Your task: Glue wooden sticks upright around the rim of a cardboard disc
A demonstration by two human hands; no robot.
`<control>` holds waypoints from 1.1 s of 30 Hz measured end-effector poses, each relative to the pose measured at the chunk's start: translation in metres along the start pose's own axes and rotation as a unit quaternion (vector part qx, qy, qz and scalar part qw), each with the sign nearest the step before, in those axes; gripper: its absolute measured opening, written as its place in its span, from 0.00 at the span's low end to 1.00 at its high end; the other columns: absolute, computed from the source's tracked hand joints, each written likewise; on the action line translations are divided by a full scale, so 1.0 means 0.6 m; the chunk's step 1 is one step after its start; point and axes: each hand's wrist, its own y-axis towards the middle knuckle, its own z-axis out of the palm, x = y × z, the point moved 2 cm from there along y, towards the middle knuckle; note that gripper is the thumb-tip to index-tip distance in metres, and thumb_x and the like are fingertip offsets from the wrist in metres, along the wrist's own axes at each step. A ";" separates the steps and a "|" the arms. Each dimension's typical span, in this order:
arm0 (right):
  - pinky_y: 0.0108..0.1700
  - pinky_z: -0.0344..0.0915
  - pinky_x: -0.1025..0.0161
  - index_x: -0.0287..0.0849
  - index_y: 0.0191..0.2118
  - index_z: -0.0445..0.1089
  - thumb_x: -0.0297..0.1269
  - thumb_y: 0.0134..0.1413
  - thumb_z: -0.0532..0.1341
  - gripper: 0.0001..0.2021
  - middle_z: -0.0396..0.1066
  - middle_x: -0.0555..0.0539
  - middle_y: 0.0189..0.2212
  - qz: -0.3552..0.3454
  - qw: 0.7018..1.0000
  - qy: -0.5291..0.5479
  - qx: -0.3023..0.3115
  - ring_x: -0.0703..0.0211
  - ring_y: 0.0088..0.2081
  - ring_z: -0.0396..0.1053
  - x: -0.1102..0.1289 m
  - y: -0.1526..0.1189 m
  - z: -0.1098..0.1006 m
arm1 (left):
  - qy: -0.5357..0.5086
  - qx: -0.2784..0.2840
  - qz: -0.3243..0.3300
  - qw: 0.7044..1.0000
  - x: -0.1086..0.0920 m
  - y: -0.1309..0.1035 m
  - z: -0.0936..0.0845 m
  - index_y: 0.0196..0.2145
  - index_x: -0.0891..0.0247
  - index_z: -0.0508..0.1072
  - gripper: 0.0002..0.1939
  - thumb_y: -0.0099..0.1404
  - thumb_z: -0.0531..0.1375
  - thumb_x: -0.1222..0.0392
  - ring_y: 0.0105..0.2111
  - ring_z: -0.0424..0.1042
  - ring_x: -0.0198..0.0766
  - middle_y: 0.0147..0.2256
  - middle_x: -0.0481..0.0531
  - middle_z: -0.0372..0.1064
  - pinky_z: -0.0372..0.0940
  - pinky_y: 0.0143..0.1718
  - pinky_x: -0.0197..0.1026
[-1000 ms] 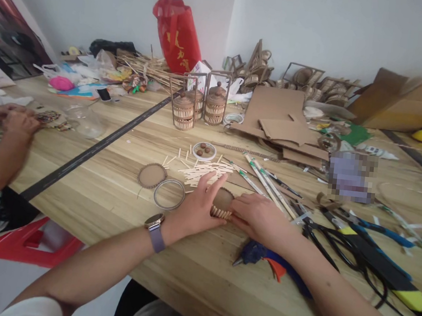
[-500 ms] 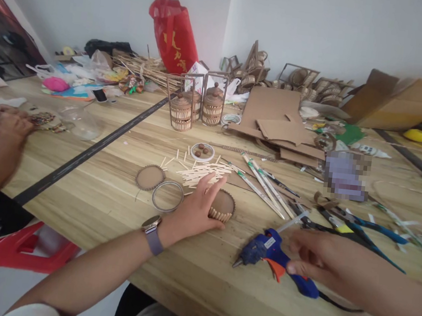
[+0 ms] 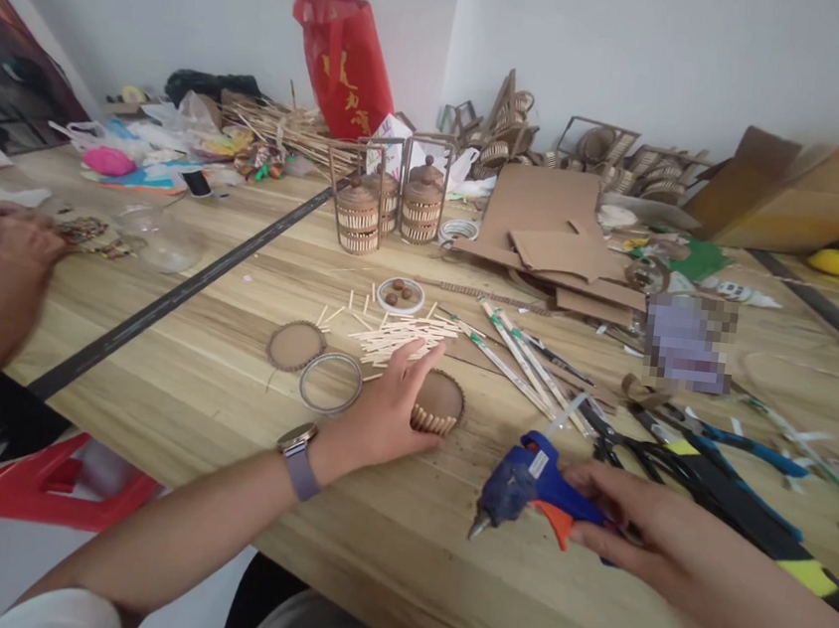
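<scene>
My left hand (image 3: 387, 401), with a watch on its wrist, holds the left side of a round cardboard base (image 3: 442, 396). Its thumb is near the front, its fingers at the back. Short wooden sticks stand upright along the base's front rim. My right hand (image 3: 627, 521) grips the handle of a blue hot glue gun (image 3: 513, 489), its orange trigger showing and its nozzle pointing down and left over the table. Beyond my left hand lies a pile of short wooden sticks (image 3: 398, 337). A second round cardboard base (image 3: 296, 345) and a ring (image 3: 328, 409) lie left of it.
Pliers (image 3: 750, 451) and long wrapped sticks (image 3: 513, 349) lie to the right. Behind are brown beads in a ring (image 3: 399, 309), small lidded baskets in frames (image 3: 359, 213), cardboard sheets (image 3: 543, 207) and a red bag (image 3: 345, 66). Another person's hands (image 3: 18, 242) work at the left.
My right hand has closed around the glue gun's handle and slightly turned the gun, lifting it a little. My left hand stays at the round base. The view has shifted slightly.
</scene>
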 end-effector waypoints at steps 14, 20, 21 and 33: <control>0.29 0.70 0.61 0.44 0.31 0.75 0.57 0.47 0.63 0.20 0.74 0.48 0.23 0.122 0.966 0.227 -0.005 0.54 0.26 0.71 -0.023 0.020 0.050 | 0.016 -0.008 0.018 1.000 -0.011 -0.003 0.009 0.65 0.51 0.39 0.53 0.52 0.68 0.66 0.67 0.40 0.56 0.66 0.62 0.37 0.46 0.65 0.62; 0.37 0.72 0.56 0.43 0.33 0.75 0.53 0.48 0.61 0.18 0.78 0.46 0.30 0.094 0.971 0.220 -0.029 0.51 0.32 0.73 0.000 0.037 0.060 | 0.009 0.008 0.002 1.000 -0.009 0.001 0.011 0.65 0.52 0.39 0.57 0.49 0.72 0.62 0.67 0.40 0.58 0.66 0.64 0.35 0.45 0.65 0.63; 0.38 0.72 0.56 0.43 0.33 0.75 0.52 0.49 0.61 0.17 0.78 0.46 0.31 0.086 0.973 0.214 -0.027 0.50 0.33 0.74 0.002 0.038 0.061 | 0.010 0.011 0.001 1.000 -0.008 0.001 0.011 0.65 0.51 0.39 0.58 0.48 0.72 0.61 0.67 0.39 0.58 0.66 0.64 0.35 0.45 0.65 0.63; 0.36 0.73 0.56 0.44 0.32 0.76 0.51 0.51 0.59 0.16 0.80 0.47 0.31 0.092 0.980 0.177 -0.003 0.49 0.33 0.76 -0.005 0.030 0.076 | 0.005 -0.011 0.018 1.000 -0.011 0.002 0.009 0.65 0.51 0.38 0.52 0.54 0.66 0.65 0.67 0.42 0.54 0.65 0.61 0.39 0.48 0.65 0.59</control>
